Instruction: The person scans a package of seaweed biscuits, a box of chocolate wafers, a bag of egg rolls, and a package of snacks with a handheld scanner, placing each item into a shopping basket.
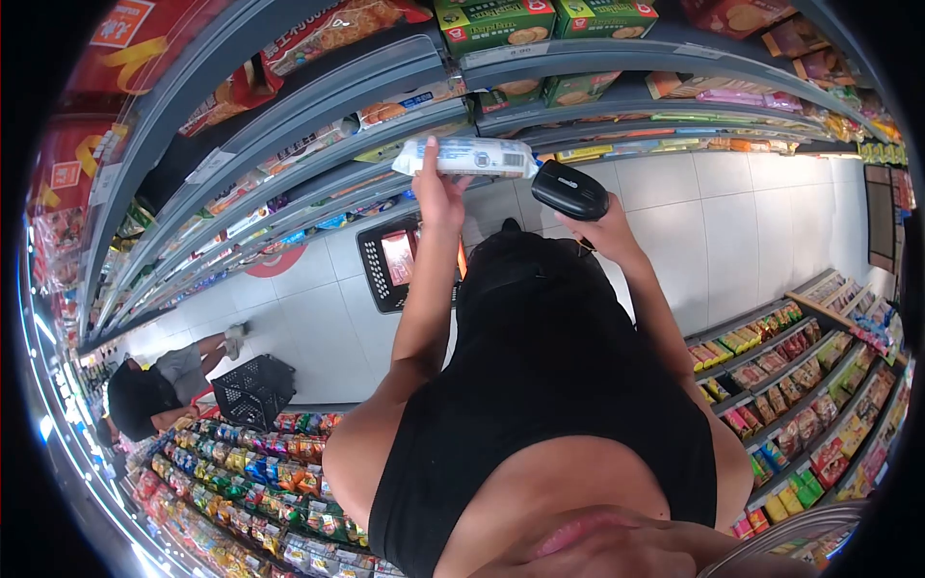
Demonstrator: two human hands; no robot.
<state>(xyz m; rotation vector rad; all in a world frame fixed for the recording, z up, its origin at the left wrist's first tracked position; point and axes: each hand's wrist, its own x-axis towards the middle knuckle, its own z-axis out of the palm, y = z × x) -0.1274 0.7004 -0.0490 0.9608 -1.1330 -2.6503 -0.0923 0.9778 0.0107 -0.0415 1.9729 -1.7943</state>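
Note:
A white plastic-wrapped packet [489, 157] with blue print and a barcode is gripped in my left hand [442, 197], the thumb lying over its top face. My right hand [602, 229] is wrapped round a black handheld scanner [568, 191], partly hidden behind its head. The scanner's front end points at the packet's right end and sits right beside it. Both hands are raised in front of my body, close to the shelving [371, 101].
Green biscuit boxes [498, 23] and other snacks line the shelves ahead. A black basket [379, 297] holding a red pack stands on the tiled floor [665, 207]. Behind left, a person [145, 395] is near another black basket [252, 393]. Snack racks [800, 405] stand at right.

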